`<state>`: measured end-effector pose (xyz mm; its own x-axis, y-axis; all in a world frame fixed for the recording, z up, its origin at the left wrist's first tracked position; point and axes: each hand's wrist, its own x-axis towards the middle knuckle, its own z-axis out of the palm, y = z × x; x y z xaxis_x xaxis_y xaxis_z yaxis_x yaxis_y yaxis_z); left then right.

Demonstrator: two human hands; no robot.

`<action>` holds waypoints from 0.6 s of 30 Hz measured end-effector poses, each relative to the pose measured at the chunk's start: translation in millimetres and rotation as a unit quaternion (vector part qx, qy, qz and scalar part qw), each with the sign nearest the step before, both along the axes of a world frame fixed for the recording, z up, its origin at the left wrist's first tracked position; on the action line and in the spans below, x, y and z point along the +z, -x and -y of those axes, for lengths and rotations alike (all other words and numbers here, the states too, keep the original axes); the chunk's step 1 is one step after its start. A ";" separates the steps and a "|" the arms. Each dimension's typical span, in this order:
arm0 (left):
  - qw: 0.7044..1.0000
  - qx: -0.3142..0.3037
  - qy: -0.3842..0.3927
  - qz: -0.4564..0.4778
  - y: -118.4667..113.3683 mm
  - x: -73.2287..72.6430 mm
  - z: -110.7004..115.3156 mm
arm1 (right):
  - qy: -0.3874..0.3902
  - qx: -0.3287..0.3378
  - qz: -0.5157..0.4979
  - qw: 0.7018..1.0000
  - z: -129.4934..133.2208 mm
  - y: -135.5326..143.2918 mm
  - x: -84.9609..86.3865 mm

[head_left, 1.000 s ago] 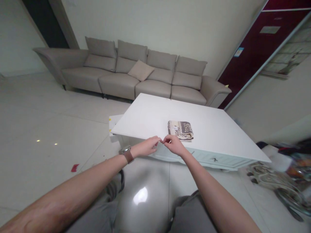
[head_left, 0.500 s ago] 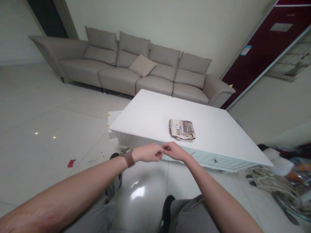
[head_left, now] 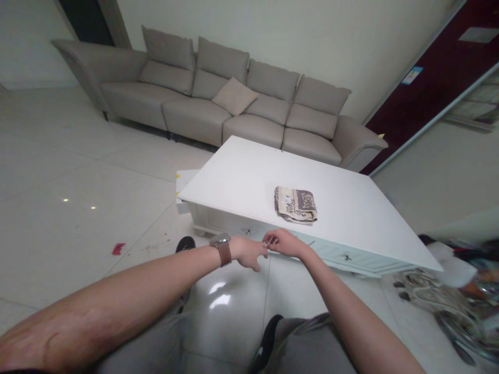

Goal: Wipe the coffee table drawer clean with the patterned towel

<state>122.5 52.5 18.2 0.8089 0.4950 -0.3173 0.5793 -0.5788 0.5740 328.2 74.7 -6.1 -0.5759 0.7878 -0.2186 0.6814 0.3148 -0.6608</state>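
Observation:
My left hand (head_left: pixel 249 252), with a brown-strapped watch (head_left: pixel 223 249) on its wrist, reaches in front of the white coffee table (head_left: pixel 241 179). Its thumb hangs apart from the other fingers, which are stretched toward my right hand. The fingers of my right hand (head_left: pixel 286 242) are pinched together at the left fingertips. A small pale, shiny spot shows where they meet, too small to name. Beyond my right hand, a folded brown and cream patterned towel (head_left: pixel 295 205) lies on the tabletop, apart from both hands.
A grey sofa (head_left: pixel 195 117) with a beige cushion (head_left: pixel 235 97) stands behind the table. A white box (head_left: pixel 186 180) is by the table's left end. A red scrap (head_left: pixel 118 249) lies on the tiled floor, and assorted items are piled at the right.
My left hand has opened from a curled shape, its thumb now dropped away from the fingers. My right hand stays pinched at the left fingertips. The view has shifted slightly.

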 end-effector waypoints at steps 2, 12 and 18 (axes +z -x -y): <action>1.000 0.012 0.010 -0.025 -0.6 -5.0 1.5 | 0.005 0.003 0.000 1.000 3.0 -3.4 0.6; 0.997 0.000 0.024 -0.078 -10.2 -5.6 15.3 | 0.007 0.006 0.017 1.000 7.7 -10.2 0.2; 0.995 -0.007 0.027 -0.099 -11.0 -1.7 17.3 | 0.013 -0.004 0.030 0.999 6.3 -10.9 -0.2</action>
